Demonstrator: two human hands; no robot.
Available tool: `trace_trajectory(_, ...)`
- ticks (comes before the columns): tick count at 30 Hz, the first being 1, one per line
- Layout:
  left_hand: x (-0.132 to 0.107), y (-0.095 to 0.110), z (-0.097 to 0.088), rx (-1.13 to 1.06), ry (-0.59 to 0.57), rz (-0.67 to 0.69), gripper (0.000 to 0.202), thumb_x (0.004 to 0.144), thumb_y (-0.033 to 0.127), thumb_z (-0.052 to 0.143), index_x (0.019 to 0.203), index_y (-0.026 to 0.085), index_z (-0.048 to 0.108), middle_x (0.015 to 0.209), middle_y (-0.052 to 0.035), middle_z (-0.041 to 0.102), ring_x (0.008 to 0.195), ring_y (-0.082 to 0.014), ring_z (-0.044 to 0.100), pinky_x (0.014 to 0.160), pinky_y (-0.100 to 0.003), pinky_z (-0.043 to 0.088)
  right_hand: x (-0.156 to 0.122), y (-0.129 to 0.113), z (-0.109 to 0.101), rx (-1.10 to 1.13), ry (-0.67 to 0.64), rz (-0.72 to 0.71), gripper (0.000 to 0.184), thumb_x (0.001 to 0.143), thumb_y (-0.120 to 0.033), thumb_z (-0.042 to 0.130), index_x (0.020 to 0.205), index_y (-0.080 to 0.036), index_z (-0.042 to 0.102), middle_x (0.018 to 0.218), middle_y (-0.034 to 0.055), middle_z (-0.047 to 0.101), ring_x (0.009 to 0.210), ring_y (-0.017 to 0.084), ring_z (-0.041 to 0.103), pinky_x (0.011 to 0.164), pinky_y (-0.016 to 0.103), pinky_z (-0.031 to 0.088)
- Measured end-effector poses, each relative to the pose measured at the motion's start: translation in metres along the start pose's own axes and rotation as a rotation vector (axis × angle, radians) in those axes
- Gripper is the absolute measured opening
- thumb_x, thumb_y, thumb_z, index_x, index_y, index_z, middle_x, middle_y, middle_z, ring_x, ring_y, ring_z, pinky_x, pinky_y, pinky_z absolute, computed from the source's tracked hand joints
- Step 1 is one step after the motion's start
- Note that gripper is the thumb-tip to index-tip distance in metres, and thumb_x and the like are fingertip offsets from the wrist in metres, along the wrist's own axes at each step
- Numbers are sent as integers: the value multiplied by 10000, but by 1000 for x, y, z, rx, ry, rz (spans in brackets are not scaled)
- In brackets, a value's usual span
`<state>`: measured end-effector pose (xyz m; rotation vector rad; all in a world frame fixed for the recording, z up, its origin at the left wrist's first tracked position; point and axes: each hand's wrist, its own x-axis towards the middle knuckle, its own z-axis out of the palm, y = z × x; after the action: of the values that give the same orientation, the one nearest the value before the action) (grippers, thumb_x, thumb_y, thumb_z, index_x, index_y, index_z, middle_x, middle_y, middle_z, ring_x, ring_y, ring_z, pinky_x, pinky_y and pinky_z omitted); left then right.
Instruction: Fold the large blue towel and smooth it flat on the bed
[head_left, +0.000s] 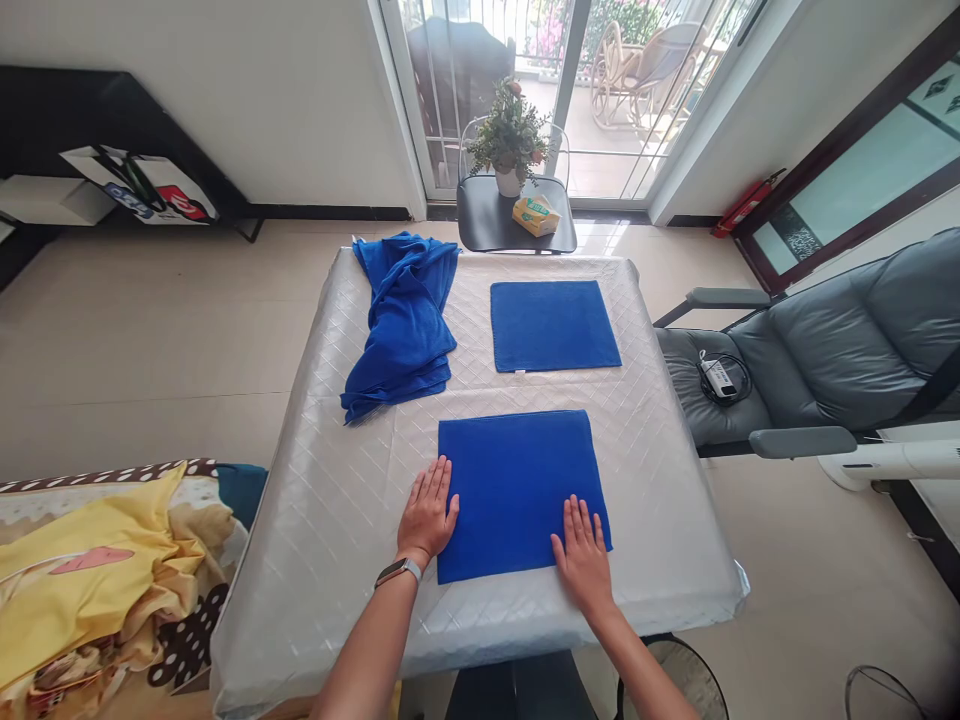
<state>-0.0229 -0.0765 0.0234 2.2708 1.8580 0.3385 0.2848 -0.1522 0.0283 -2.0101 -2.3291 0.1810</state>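
A blue cloth (517, 480) lies spread flat as a rectangle near the front of the table. My left hand (427, 512) rests at its left edge, palm down with the fingers stretched out. Flat on the lower right part of the same cloth is my right hand (583, 553), fingers extended and slightly apart. Farther back, a second blue cloth (555, 325) lies flat, a small white tag at its near edge. To the left of it, several more blue cloths (409, 325) form a loose, rumpled pile.
A silvery quilted cover (360, 520) drapes the table. Behind it, a folding chair (480, 215) carries a potted plant (508, 145) and a tissue pack (536, 215). A grey recliner (817, 350) with a power strip (718, 378) stands right; yellow fabric (82, 570) lies left.
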Motion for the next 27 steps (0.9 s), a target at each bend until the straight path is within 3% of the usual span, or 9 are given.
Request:
trace_trajectory(5, 0, -1, 1, 15, -4, 5, 694, 968, 330, 352, 1559, 203, 12, 1605, -86, 224, 1460, -253, 265, 1189, -490, 257, -9, 34, -2, -31, -13, 36, 689, 1009, -420, 299, 1558, -182, -44, 1612, 77, 191, 1479, 227, 188, 1191, 438, 198)
trace_trajectory(11, -2, -2, 4, 28, -12, -1, 688, 966, 352, 358, 1560, 197, 48, 1608, -78, 221, 1461, -258, 261, 1184, -486, 270, -16, 37, 1, -21, 33, 117, 672, 1011, -478, 226, 1561, -179, -19, 1621, 69, 172, 1480, 239, 183, 1203, 467, 152)
trace_trajectory(16, -1, -2, 4, 22, -14, 0, 688, 960, 338, 372, 1560, 187, 72, 1606, -78, 228, 1463, -255, 256, 1193, -474, 254, -12, 32, -10, -6, 99, 235, 657, 1014, -453, 201, 1561, -153, -4, 1620, 90, 158, 1483, 263, 167, 1195, 504, 158)
trace_trajectory(18, -1, -1, 3, 21, -21, 0, 687, 959, 331, 372, 1560, 184, 74, 1608, -76, 224, 1466, -251, 248, 1197, -468, 246, 2, 15, -17, 9, 103, 191, 650, 1016, -428, 227, 1562, -158, 0, 1615, 91, 177, 1483, 260, 167, 1194, 501, 160)
trace_trajectory(21, 0, -1, 3, 20, -20, -7, 687, 960, 326, 367, 1561, 190, 61, 1611, -68, 212, 1467, -247, 246, 1200, -464, 238, 34, -27, -21, 53, 82, 41, 649, 1015, -374, 287, 1562, -167, 6, 1604, 85, 216, 1481, 251, 176, 1192, 482, 164)
trace_trajectory(27, -1, -4, 4, 26, -13, 16, 705, 954, 297, 375, 1560, 183, 34, 1606, -82, 224, 1463, -248, 255, 1195, -466, 245, 76, -116, -10, 155, 43, -224, 652, 997, -363, 353, 1557, -162, 87, 1591, 65, 249, 1477, 230, 194, 1194, 437, 170)
